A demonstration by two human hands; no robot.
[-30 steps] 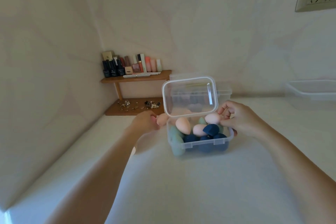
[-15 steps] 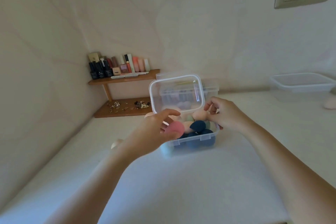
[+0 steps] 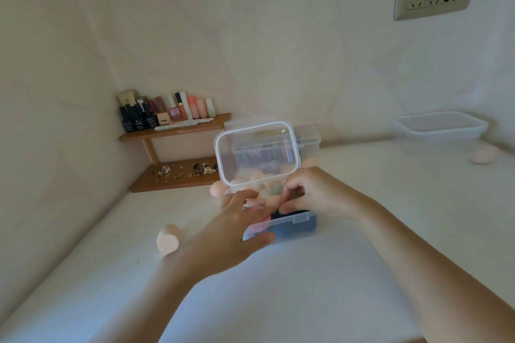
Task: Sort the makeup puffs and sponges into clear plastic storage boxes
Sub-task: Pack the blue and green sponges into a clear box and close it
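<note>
A clear box [image 3: 292,224] stands mid-table with its hinged lid [image 3: 256,153] raised. It holds several sponges in peach, green and dark blue. My left hand [image 3: 234,228] reaches over the box's left side, fingers stretched out and thumb along the front wall. A pink sponge [image 3: 257,227] lies just under those fingers, inside the box. My right hand [image 3: 309,193] is at the right rim with its fingers curled down among the sponges. What they hold is hidden. One peach sponge [image 3: 168,239] lies loose on the table to the left, another [image 3: 217,189] behind the box's left corner.
A second clear box [image 3: 306,136] stands right behind the first. A wider clear box [image 3: 440,127] sits at the far right by the wall, with a pink sponge [image 3: 485,154] beside it. A wooden corner shelf [image 3: 172,131] carries cosmetics, with small trinkets on its lower board.
My left hand brought a pink sponge from the left to the box, and its fingers have straightened over it. My right hand's fingers moved inward over the sponges. The view has shifted.
</note>
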